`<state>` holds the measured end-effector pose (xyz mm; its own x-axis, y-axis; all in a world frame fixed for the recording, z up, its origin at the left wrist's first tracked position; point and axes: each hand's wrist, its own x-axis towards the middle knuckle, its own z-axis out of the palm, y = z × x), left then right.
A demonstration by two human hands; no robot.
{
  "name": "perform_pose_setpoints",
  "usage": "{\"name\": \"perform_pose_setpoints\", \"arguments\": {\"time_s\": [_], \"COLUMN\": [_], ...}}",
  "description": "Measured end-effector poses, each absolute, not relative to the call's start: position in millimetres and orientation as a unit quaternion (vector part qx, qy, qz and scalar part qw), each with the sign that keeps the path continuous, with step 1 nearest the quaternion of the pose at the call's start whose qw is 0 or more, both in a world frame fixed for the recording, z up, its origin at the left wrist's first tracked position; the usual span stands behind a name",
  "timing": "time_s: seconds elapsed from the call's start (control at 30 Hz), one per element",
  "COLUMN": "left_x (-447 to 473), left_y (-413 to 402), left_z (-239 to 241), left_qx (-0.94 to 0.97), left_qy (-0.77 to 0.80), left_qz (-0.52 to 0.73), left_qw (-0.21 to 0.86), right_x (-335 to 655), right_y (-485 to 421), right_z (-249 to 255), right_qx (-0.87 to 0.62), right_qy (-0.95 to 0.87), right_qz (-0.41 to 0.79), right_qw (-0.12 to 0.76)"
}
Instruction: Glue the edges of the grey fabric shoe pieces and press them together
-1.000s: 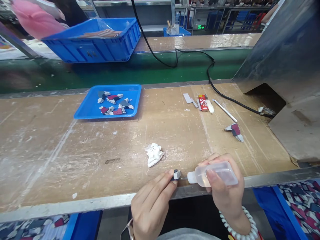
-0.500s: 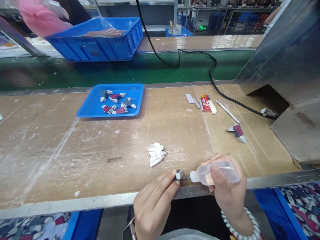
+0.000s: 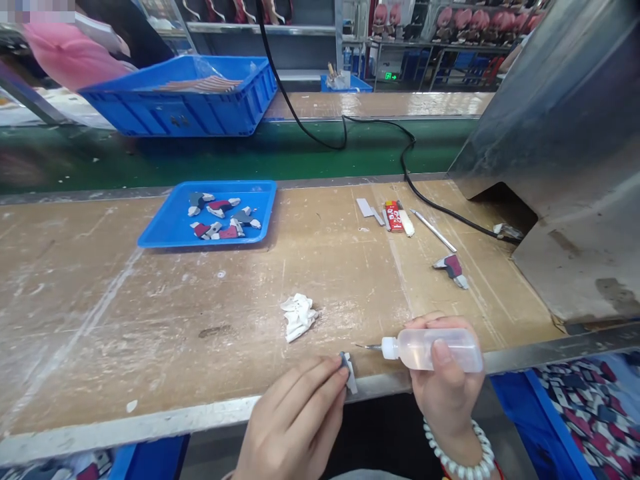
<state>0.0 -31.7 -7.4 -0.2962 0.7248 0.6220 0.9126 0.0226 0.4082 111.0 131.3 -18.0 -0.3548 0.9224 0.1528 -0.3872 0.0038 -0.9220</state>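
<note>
My left hand point(image 3: 300, 413) is closed in a pinch on a small grey and white molded piece point(image 3: 349, 373) above the table's front edge. In my right hand point(image 3: 447, 387) lies a translucent squeeze bottle point(image 3: 440, 350) with a white cap and a thin metal needle tip point(image 3: 369, 347). The needle points left, a short way from the piece and not touching it. A crumpled white tissue point(image 3: 299, 317) lies beyond my left hand. Farther right rests a maroon, grey and white piece point(image 3: 453, 270) of similar look.
A blue tray point(image 3: 160, 230) holds several small pieces. A red packet point(image 3: 393, 217) and a silver pen-like tool point(image 3: 434, 231) lie at the back right. A black cable point(image 3: 420, 193) runs beside a metal housing point(image 3: 565, 167). Below the edge, a blue bin point(image 3: 550, 420) holds many pieces.
My right hand has drawn the bottle's needle away from the piece. My left hand has turned the piece and lowered it slightly. The camera view has tilted up a little.
</note>
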Motion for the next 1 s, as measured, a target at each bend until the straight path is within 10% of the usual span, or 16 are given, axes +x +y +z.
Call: {"name": "perform_pose_setpoints", "arguments": {"time_s": [0.33, 1.0], "left_x": [-21.7, -29.8], "left_y": [-23.7, -20.2], "left_z": [17.4, 4.3], "left_qx": [-0.691, -0.646], "left_qy": [-0.665, -0.676], "left_qz": [-0.205, -0.343], "left_qw": [0.194, 0.082], "right_x": [112.4, 110.3], "right_y": [130.3, 129.9], "right_z": [-20.6, -12.2], "right_qx": [-0.213, -0.169], "right_qy": [-0.539, -0.620], "right_qz": [0.634, 0.629], "right_qw": [0.512, 0.438]}}
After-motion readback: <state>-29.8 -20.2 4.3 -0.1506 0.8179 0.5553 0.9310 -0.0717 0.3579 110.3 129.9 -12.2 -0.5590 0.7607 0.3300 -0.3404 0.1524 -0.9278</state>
